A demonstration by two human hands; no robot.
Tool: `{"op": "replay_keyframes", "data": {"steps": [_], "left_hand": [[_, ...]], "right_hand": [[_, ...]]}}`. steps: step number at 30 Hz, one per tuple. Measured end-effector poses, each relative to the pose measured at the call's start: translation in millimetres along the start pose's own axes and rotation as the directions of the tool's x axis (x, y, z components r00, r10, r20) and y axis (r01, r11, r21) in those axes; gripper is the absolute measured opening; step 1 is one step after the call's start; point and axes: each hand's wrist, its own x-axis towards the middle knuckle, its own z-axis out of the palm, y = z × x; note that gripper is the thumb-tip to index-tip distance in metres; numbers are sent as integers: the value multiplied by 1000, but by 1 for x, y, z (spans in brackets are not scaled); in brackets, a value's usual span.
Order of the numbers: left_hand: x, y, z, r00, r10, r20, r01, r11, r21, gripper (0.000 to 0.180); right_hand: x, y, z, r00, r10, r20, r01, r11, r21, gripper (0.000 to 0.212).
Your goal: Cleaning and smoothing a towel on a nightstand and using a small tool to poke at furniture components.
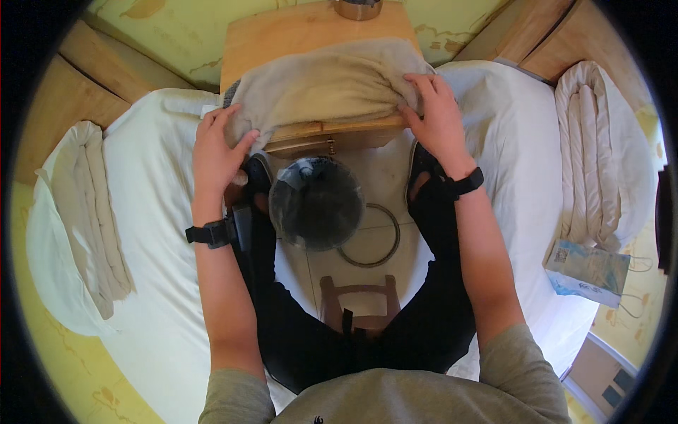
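A damp-looking beige towel [318, 81] is spread across the top of a wooden bedside cabinet [275, 35], its near edge hanging toward the drawer front. At the towel's left end, my left hand [220, 152] holds the corner between thumb and fingers. My right hand [438, 116] grips the opposite end, where the cloth is bunched into folds. The fingertips of both hands are partly hidden by the fabric. A bit of dark grey cloth [230, 93] shows beside the towel's left end.
Between my feet stands a dark bucket [318, 205], with a looped hose [397, 237] beside it on the tiles. White-sheeted beds [159, 184] flank me, bearing folded bedding [590, 162] and a paper bag [586, 267]. A metal container [358, 8] sits at the cabinet's back.
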Motion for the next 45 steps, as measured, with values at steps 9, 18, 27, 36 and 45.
{"op": "replay_keyframes", "data": {"steps": [9, 18, 27, 36, 45], "left_hand": [[-5, -32, -4, 974, -217, -67, 219, 975, 38, 32], [-9, -54, 2, 904, -425, 51, 420, 904, 77, 29], [-17, -61, 1, 795, -497, 348, 582, 786, -209, 43], [-21, -59, 22, 723, -532, 441, 676, 416, -608, 54], [-10, -80, 24, 880, -471, 53, 439, 768, -466, 41]], "right_hand": [[-2, 8, -18, 990, 126, -62, -123, 991, 50, 41], [-24, 17, -25, 959, 247, 137, -261, 960, 103, 44], [-19, 13, -29, 942, 239, 234, -252, 967, 28, 30], [-22, -13, -23, 909, 310, 279, -302, 951, -70, 34], [-18, -20, -13, 913, 296, 282, -313, 950, 17, 33]]}}
